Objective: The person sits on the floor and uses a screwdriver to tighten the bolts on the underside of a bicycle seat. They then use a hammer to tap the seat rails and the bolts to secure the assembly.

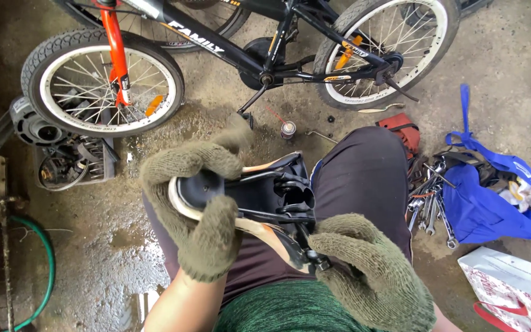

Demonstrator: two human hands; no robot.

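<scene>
A bicycle saddle lies upside down on my lap, its black underside and metal rails facing up. My left hand, in an olive knitted glove, grips the saddle's narrow nose end. My right hand, gloved the same way, is closed around the clamp bolt at the saddle's near end; what it pinches there is partly hidden. A small black and red bicycle stands on the concrete floor just beyond my knees.
Several wrenches lie beside a blue bag at the right. A spray can stands below the bicycle. A crate of parts and a green hose are at the left. A white bag sits lower right.
</scene>
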